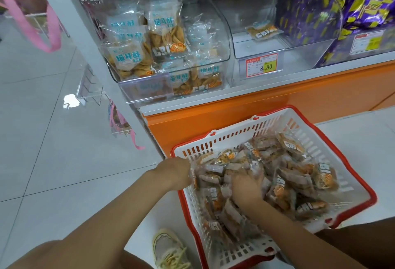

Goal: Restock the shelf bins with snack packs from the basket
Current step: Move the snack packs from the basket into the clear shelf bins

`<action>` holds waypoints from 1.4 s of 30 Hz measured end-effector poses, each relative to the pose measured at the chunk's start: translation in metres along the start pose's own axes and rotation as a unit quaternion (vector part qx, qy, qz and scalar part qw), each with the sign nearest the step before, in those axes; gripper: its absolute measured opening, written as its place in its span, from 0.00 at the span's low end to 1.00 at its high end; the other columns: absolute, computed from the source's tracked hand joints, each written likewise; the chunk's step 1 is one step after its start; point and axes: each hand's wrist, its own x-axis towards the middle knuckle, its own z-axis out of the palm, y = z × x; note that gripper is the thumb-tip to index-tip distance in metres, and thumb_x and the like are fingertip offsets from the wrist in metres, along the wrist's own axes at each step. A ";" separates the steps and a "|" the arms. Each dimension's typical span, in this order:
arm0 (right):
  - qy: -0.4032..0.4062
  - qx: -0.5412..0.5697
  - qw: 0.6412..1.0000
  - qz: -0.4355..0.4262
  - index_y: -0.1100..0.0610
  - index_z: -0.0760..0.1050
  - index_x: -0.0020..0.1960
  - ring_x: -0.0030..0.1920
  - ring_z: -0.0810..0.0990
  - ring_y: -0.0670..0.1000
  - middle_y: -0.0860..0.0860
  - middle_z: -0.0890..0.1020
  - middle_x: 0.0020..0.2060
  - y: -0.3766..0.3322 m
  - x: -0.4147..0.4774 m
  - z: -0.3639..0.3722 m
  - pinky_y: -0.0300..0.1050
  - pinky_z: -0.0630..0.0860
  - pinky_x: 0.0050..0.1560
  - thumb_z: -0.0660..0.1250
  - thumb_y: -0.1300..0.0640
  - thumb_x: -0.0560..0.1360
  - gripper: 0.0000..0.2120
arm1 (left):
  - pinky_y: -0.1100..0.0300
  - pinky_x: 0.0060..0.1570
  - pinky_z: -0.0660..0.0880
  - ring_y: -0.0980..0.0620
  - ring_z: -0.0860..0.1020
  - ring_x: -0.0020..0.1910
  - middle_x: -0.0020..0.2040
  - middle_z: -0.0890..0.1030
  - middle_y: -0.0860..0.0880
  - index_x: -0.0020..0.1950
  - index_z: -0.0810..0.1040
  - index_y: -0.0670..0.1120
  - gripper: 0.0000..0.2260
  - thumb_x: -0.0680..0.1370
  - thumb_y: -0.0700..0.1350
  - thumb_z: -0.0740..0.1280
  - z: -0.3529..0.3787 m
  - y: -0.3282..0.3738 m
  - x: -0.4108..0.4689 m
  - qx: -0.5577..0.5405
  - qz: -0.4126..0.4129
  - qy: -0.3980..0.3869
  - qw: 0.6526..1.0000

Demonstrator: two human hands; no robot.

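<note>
Your left hand (174,172) is at the near left corner of the basket (235,136), curled up against the edge of the snack packs (284,174). Its fingers are hidden, so I cannot tell whether it grips one. Your right hand (245,185) is well apart from it, with its fingers dug into the middle of the heap under clear wrappers; I cannot tell there either.

The basket is white with a red rim and stands on the floor just before the orange shelf front (277,102). Its packs show orange swirls and bold letters starting "CRI".

On the shelf, the left bin (218,40) is piled with the same packs, printed "CRI" with blue Chinese writing. The middle bin (256,48) holds a single pack (264,31) far back, and its red-framed price tag (261,64) reads "8.80". The right bin holds purple and yellow bags (352,1) and a second tag (367,41), too blurred to read.

A pale shoe (168,249) shows near the basket.
</note>
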 end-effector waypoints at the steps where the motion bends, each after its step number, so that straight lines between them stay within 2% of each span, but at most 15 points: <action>1: 0.004 0.010 1.000 0.012 0.54 0.71 0.65 0.72 0.59 0.59 0.57 0.61 0.71 0.005 -0.004 0.001 0.67 0.49 0.71 0.59 0.65 0.75 0.20 | 0.64 0.37 0.71 0.56 0.71 0.31 0.35 0.73 0.48 0.51 0.76 0.43 0.08 0.80 0.47 0.62 0.003 -0.001 0.000 0.000 -0.004 0.000 1.000; 3: 0.007 0.043 0.999 0.032 0.54 0.73 0.62 0.73 0.55 0.61 0.56 0.59 0.72 0.017 -0.012 -0.001 0.65 0.57 0.70 0.59 0.65 0.76 0.17 | 0.64 0.39 0.74 0.56 0.73 0.32 0.35 0.73 0.49 0.49 0.76 0.44 0.08 0.79 0.48 0.63 0.008 -0.004 -0.002 -0.006 -0.003 -0.001 1.000; 7: 0.013 0.031 0.999 0.012 0.57 0.70 0.64 0.67 0.64 0.56 0.55 0.69 0.64 0.032 -0.026 -0.007 0.53 0.71 0.64 0.57 0.66 0.76 0.17 | 0.58 0.48 0.80 0.53 0.80 0.39 0.45 0.80 0.48 0.56 0.77 0.45 0.12 0.78 0.50 0.64 0.012 -0.008 -0.003 -0.029 0.006 -0.010 0.999; 11: 0.035 0.036 0.999 0.007 0.56 0.66 0.67 0.69 0.62 0.55 0.53 0.70 0.64 0.038 -0.041 -0.007 0.45 0.76 0.55 0.54 0.66 0.78 0.19 | 0.61 0.35 0.71 0.54 0.70 0.29 0.33 0.71 0.49 0.46 0.76 0.41 0.12 0.79 0.49 0.63 0.011 -0.004 -0.007 -0.020 -0.002 -0.013 1.000; 15: 0.065 0.034 0.997 -0.003 0.56 0.70 0.62 0.63 0.71 0.52 0.52 0.77 0.58 0.052 -0.046 -0.015 0.40 0.76 0.50 0.56 0.69 0.77 0.17 | 0.65 0.31 0.66 0.56 0.67 0.27 0.30 0.68 0.50 0.37 0.71 0.45 0.12 0.79 0.47 0.63 0.010 0.001 -0.012 -0.015 -0.003 -0.011 1.000; 18: 0.076 0.065 0.995 0.015 0.55 0.74 0.50 0.42 0.77 0.47 0.50 0.80 0.46 0.063 -0.043 -0.023 0.37 0.77 0.42 0.58 0.68 0.78 0.11 | 0.65 0.29 0.64 0.56 0.65 0.26 0.30 0.66 0.50 0.35 0.68 0.46 0.14 0.79 0.47 0.63 0.010 0.002 -0.012 -0.004 0.000 -0.015 1.000; 20: 0.094 0.114 0.989 0.032 0.56 0.73 0.41 0.36 0.77 0.48 0.50 0.80 0.38 0.069 -0.042 -0.025 0.39 0.77 0.37 0.60 0.67 0.77 0.10 | 0.65 0.30 0.65 0.56 0.66 0.26 0.30 0.67 0.50 0.38 0.71 0.45 0.12 0.79 0.48 0.63 0.009 0.002 -0.013 -0.006 0.003 -0.017 1.000; 24: 0.153 0.233 0.959 0.055 0.60 0.75 0.35 0.35 0.78 0.52 0.53 0.79 0.33 0.082 -0.041 -0.031 0.46 0.76 0.35 0.62 0.71 0.72 0.10 | 0.63 0.34 0.68 0.55 0.67 0.27 0.31 0.69 0.49 0.42 0.74 0.43 0.10 0.79 0.49 0.63 0.008 0.003 -0.011 -0.024 -0.007 -0.024 0.999; 28: 0.159 0.269 0.948 0.055 0.60 0.76 0.36 0.32 0.76 0.48 0.51 0.79 0.32 0.084 -0.045 -0.040 0.38 0.71 0.30 0.63 0.71 0.72 0.11 | 0.63 0.35 0.69 0.55 0.70 0.28 0.32 0.72 0.49 0.45 0.76 0.43 0.12 0.79 0.51 0.63 0.007 0.004 -0.009 -0.055 -0.025 -0.054 0.997; 31: 0.183 0.294 0.938 0.028 0.58 0.77 0.36 0.33 0.77 0.46 0.49 0.80 0.32 0.079 -0.049 -0.049 0.38 0.73 0.32 0.65 0.70 0.72 0.11 | 0.67 0.31 0.68 0.57 0.70 0.28 0.31 0.73 0.51 0.38 0.73 0.46 0.12 0.79 0.51 0.64 0.003 0.011 -0.008 -0.134 -0.045 -0.068 0.988; 33: 0.209 0.281 0.937 -0.013 0.57 0.79 0.39 0.33 0.77 0.43 0.48 0.81 0.34 0.069 -0.052 -0.060 0.32 0.71 0.30 0.67 0.67 0.73 0.08 | 0.68 0.33 0.73 0.57 0.76 0.31 0.34 0.79 0.50 0.44 0.76 0.44 0.16 0.79 0.56 0.63 -0.002 0.019 -0.009 -0.326 -0.071 -0.120 0.935; 35: 0.268 0.263 0.923 -0.087 0.57 0.80 0.40 0.33 0.78 0.42 0.47 0.82 0.35 0.056 -0.057 -0.075 0.30 0.72 0.31 0.70 0.68 0.71 0.07 | 0.61 0.43 0.80 0.50 0.83 0.43 0.47 0.84 0.42 0.60 0.75 0.38 0.32 0.75 0.66 0.60 -0.010 0.025 -0.010 -0.532 -0.068 -0.164 0.828; 37: 0.343 0.233 0.890 -0.190 0.57 0.81 0.39 0.32 0.79 0.42 0.47 0.82 0.33 0.044 -0.060 -0.089 0.32 0.74 0.32 0.74 0.71 0.66 0.10 | 0.54 0.50 0.80 0.43 0.82 0.53 0.56 0.80 0.35 0.65 0.70 0.32 0.43 0.71 0.70 0.60 -0.018 0.026 -0.011 -0.689 -0.071 -0.196 0.695; 39: 0.396 0.202 0.853 -0.274 0.58 0.81 0.40 0.34 0.81 0.46 0.49 0.83 0.36 0.034 -0.063 -0.101 0.36 0.76 0.34 0.76 0.74 0.61 0.14 | 0.52 0.52 0.80 0.41 0.80 0.56 0.57 0.79 0.33 0.65 0.71 0.32 0.42 0.69 0.67 0.64 -0.032 0.026 -0.016 -0.773 -0.058 -0.202 0.598; 42: 0.447 0.182 0.811 -0.332 0.60 0.81 0.43 0.39 0.81 0.48 0.52 0.82 0.46 0.020 -0.067 -0.119 0.38 0.78 0.36 0.77 0.74 0.60 0.16 | 0.54 0.49 0.80 0.41 0.82 0.53 0.56 0.80 0.34 0.62 0.75 0.40 0.29 0.69 0.59 0.68 -0.054 0.020 -0.023 -0.819 -0.026 -0.159 0.551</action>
